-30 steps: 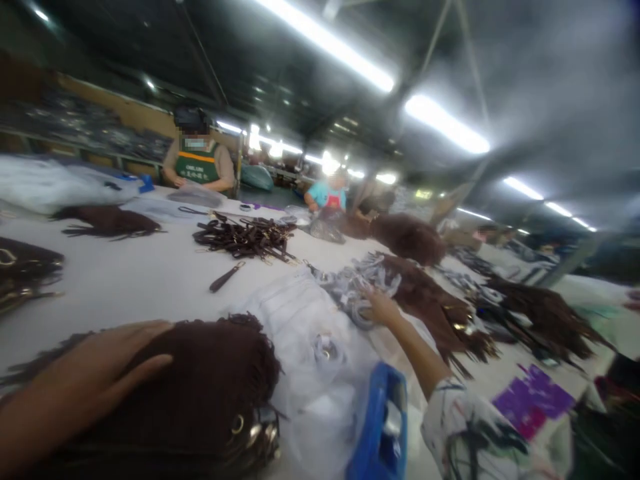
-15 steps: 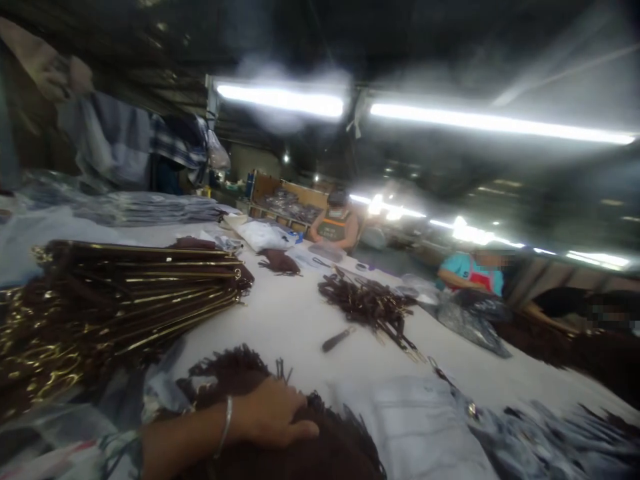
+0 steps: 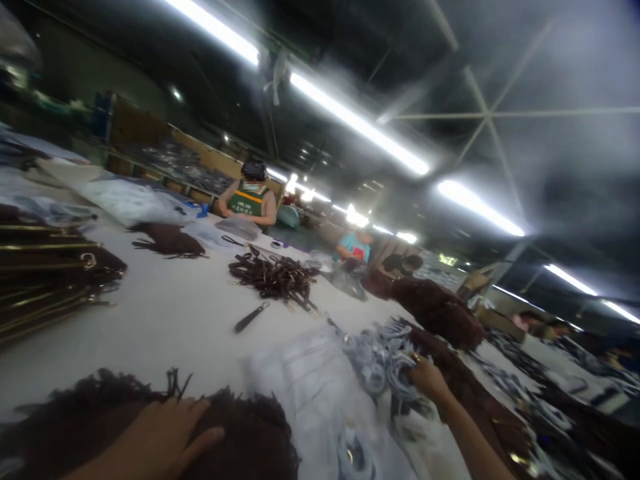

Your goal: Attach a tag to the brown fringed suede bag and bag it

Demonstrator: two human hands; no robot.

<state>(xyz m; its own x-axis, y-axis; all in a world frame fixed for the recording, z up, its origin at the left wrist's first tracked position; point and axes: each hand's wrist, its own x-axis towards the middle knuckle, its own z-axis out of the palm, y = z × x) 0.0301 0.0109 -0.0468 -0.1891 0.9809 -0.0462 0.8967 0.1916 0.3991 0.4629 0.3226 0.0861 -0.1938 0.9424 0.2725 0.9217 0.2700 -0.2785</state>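
My left hand (image 3: pixel 160 433) lies flat, fingers stretched out, on a dark brown fringed piece (image 3: pixel 250 433), perhaps a bag, at the lower left. Off to the right, my right hand (image 3: pixel 431 380) reaches into a heap of pale coiled straps (image 3: pixel 375 357) in clear plastic wrapping. Its fingertips blur into the coils, so whether they grip one is hidden. Between the hands is a white plastic sheet or bag stack (image 3: pixel 300 373). A single dark brown strap with a metal clasp (image 3: pixel 250 318) rests beyond my left hand.
Brown straps (image 3: pixel 273 277) are piled mid-table. Brown zippered pieces (image 3: pixel 45 280) are stacked at left, with a fringed brown piece (image 3: pixel 167 240) behind. A co-worker in a green apron (image 3: pixel 250 203) is at the far side; others work farther right. A large brown heap (image 3: pixel 435 310) stands at right.
The view has swung to the right and tilted. My right hand has come into view at the wrapped straps. My left hand is still on the fringed piece.
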